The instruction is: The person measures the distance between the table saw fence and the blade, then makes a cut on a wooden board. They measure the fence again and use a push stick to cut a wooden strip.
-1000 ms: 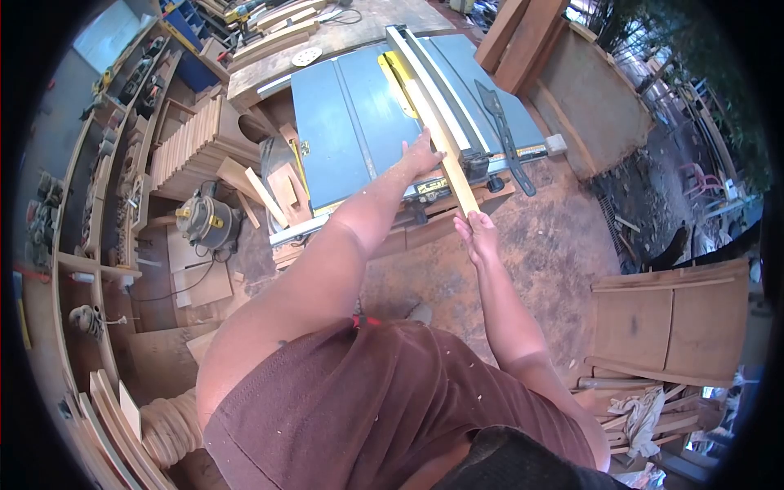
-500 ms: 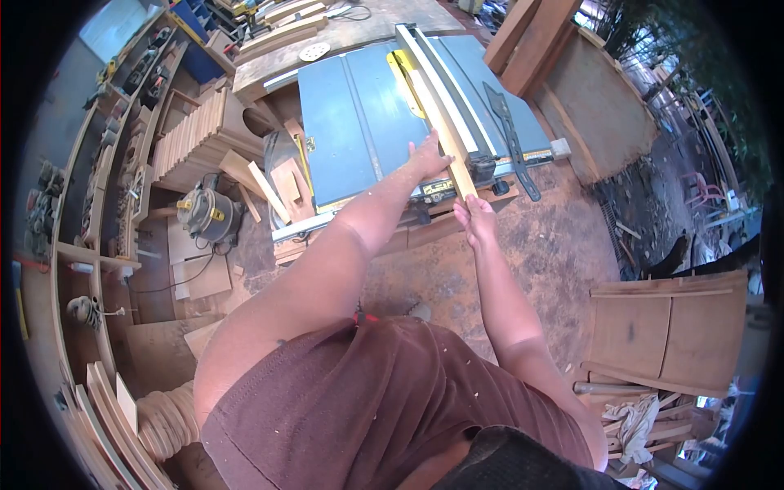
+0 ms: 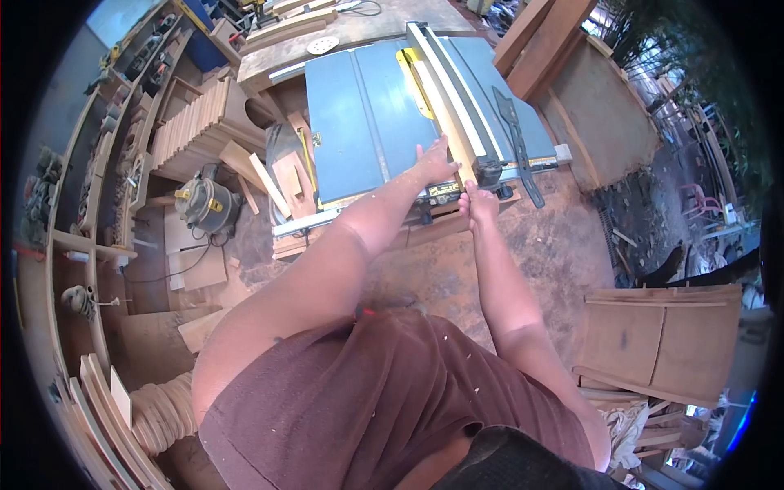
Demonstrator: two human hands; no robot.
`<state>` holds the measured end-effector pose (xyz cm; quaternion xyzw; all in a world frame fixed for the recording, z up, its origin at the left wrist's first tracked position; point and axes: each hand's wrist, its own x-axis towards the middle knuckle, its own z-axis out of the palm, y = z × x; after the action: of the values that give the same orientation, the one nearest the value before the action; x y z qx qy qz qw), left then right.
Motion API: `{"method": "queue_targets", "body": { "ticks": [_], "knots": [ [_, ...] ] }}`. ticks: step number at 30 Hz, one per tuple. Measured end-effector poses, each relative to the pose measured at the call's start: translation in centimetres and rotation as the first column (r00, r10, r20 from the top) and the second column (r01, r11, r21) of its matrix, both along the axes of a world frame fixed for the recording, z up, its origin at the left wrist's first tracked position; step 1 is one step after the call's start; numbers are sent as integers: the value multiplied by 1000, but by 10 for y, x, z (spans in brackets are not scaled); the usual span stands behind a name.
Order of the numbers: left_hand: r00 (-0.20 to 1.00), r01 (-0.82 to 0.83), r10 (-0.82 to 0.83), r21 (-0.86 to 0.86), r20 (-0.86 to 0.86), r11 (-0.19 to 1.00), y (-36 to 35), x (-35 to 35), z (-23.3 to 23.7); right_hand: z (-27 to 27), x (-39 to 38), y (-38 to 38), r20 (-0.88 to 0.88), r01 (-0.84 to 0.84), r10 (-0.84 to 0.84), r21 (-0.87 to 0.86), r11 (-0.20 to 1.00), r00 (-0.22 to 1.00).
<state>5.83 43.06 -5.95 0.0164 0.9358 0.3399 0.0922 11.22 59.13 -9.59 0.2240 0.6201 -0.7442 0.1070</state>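
Note:
A long light wood strip (image 3: 452, 114) lies on the blue-grey saw table (image 3: 343, 106), between the yellow blade insert (image 3: 416, 82) and the long pale fence (image 3: 453, 90). My left hand (image 3: 436, 160) rests against the strip's left side near the table's front edge, its fingers spread. My right hand (image 3: 478, 204) is closed around the strip's near end, just in front of the table. A black push stick (image 3: 516, 139) lies to the right of the fence. The saw blade itself is too small to make out.
A shop vacuum (image 3: 209, 206) stands on the floor at left, near stacked wood pieces (image 3: 196, 122). Shelves with tools (image 3: 106, 155) line the left side. A wooden panel (image 3: 661, 335) is at lower right; thick beams (image 3: 543, 45) stand behind the table's right side.
My right hand has moved forward, closer to the table's front edge, and the strip has slid further along the fence. The camera view has shifted slightly.

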Motion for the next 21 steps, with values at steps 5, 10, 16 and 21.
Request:
{"method": "queue_targets", "body": {
  "ticks": [5,10,16,21],
  "knots": [
    [998,57,-57,-14,22,998,0,8,2,14,-6,-12,31,37,-40,107,994,999],
    [990,141,-139,-55,33,988,-2,15,0,19,-16,-20,43,60,-67,157,986,997],
    [986,153,-161,-120,-54,981,5,22,3,10,-26,19,81,-348,372,580,737,925],
    [984,110,-122,-101,-127,989,6,23,-8,41,-10,101,-420,296,294,874,386,858]
  ]
}}
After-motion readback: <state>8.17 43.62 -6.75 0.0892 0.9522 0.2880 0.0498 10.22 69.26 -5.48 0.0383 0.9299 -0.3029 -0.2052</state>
